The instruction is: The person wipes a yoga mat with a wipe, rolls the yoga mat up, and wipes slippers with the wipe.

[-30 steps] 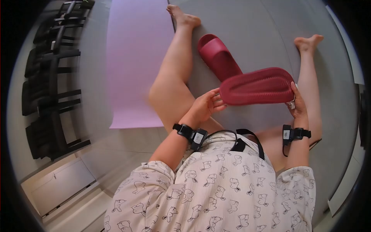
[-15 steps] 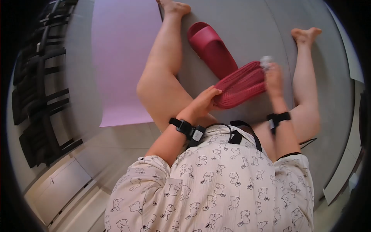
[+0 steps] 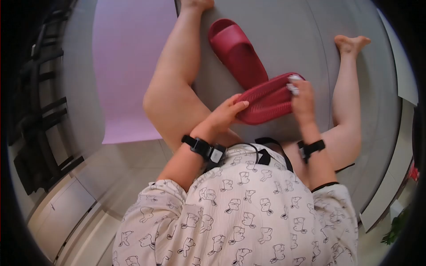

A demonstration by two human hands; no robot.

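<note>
Held between my legs is a red slide slipper (image 3: pixel 266 101), its ridged sole turned up toward me. My left hand (image 3: pixel 226 113) is closed on the slipper's left end, thumb on the sole. Bunched in the fingers of my right hand (image 3: pixel 304 102) is a white crumpled wipe (image 3: pixel 293 84), at the sole's right end. The hand is slightly blurred. A second red slipper (image 3: pixel 239 55) lies upright on the floor just beyond, its near end partly behind the held one.
My bare legs are spread on the grey floor (image 3: pixel 275 31), either side of the slippers. A pink-purple mat (image 3: pixel 128 80) lies to the left. Black racks (image 3: pixel 37 111) stand at the far left. A green plant (image 3: pixel 392 230) shows at the lower right.
My right hand has moved left with the wipe, from the sole's right edge onto the sole. My left hand keeps its grip, and the view has shifted slightly.
</note>
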